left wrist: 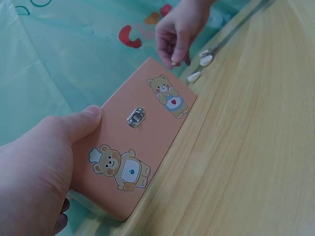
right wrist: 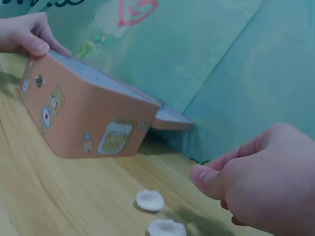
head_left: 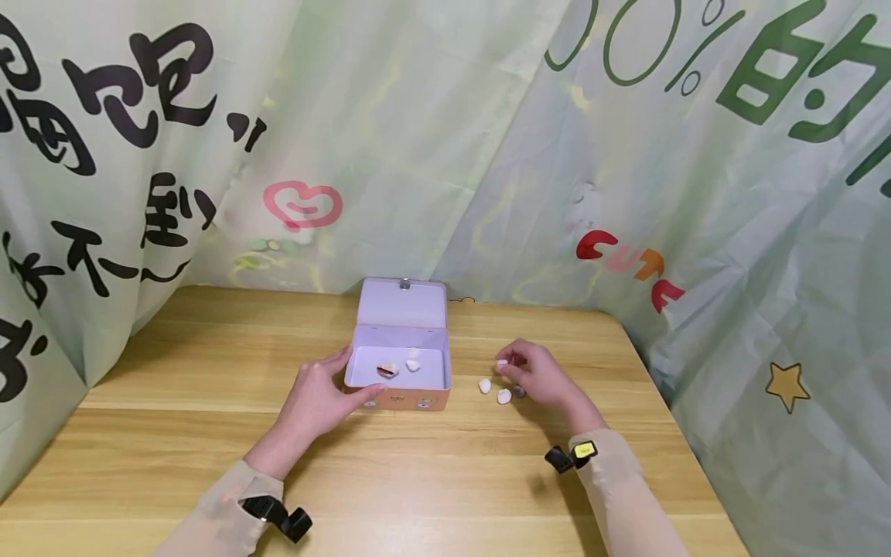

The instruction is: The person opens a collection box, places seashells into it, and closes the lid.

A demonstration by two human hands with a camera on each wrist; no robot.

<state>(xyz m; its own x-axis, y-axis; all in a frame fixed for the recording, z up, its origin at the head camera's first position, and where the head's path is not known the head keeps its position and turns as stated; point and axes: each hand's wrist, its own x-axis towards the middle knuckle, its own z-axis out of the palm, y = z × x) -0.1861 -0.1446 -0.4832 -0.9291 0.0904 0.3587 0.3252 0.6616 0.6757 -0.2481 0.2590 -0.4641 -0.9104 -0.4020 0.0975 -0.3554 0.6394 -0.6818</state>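
Note:
A tin box [head_left: 398,398] with an orange outside, bear pictures and a lilac inside stands on the table, its lid [head_left: 402,305] tipped back. My left hand [head_left: 316,398] grips its left end, thumb on the front wall [left wrist: 123,147] and fingers behind. In the box lie a brown-striped shell [head_left: 387,371] and pale shells [head_left: 413,366]. To the right of the box, my right hand [head_left: 543,375] pinches a small pale shell [head_left: 501,363] between thumb and fingertips; the fingers mostly hide it. Below that hand are white shells [right wrist: 150,200] and a greyish one [head_left: 518,392].
The wooden table [head_left: 418,480] ends at a printed curtain [head_left: 418,155] behind and to the right. The open lid reaches back close to the curtain. Each sleeve carries a small black wrist camera [head_left: 278,517].

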